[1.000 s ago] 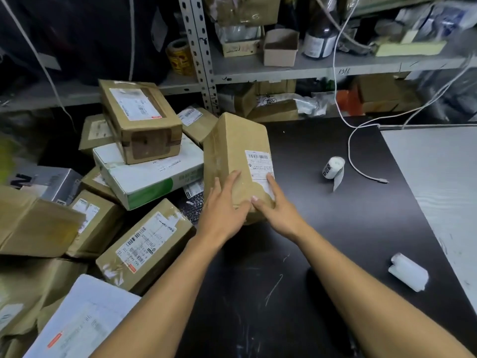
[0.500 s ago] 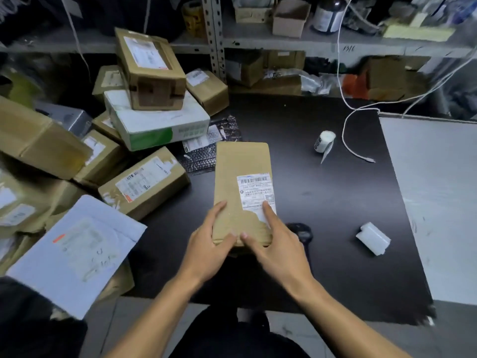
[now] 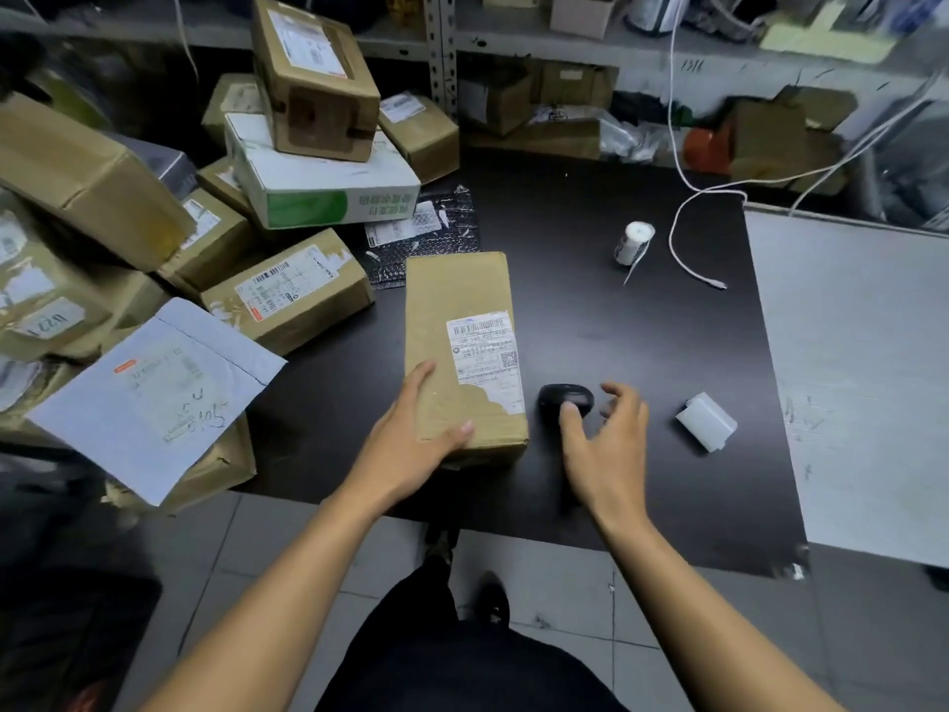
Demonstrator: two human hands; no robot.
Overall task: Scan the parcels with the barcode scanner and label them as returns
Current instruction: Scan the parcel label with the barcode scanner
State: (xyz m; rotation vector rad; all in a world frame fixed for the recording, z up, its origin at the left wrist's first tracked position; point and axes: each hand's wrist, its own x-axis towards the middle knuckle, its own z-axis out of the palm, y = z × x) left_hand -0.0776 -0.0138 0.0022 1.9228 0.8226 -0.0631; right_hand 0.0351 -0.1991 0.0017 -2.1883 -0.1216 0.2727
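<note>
A long brown parcel [image 3: 454,300] lies flat on the black table [image 3: 590,310], its white barcode label [image 3: 482,352] facing up. My left hand [image 3: 411,434] rests on the parcel's near left corner, thumb along its front edge. Just right of the parcel lies the black barcode scanner [image 3: 565,398]. My right hand [image 3: 606,444] hovers over the scanner with fingers spread, thumb tip at its near side, gripping nothing. A small roll of white labels [image 3: 632,244] stands farther back on the table.
Several brown parcels [image 3: 287,295] and a white-green box [image 3: 318,192] are heaped at the left, with a grey mailer [image 3: 154,398] in front. A white cable [image 3: 693,259] and a white plastic block [image 3: 707,421] lie on the right. Shelves stand behind.
The parcel was tipped down from upright and laid flat near the table's front edge. My right hand has left it and moved right over the scanner; my left hand stays on it.
</note>
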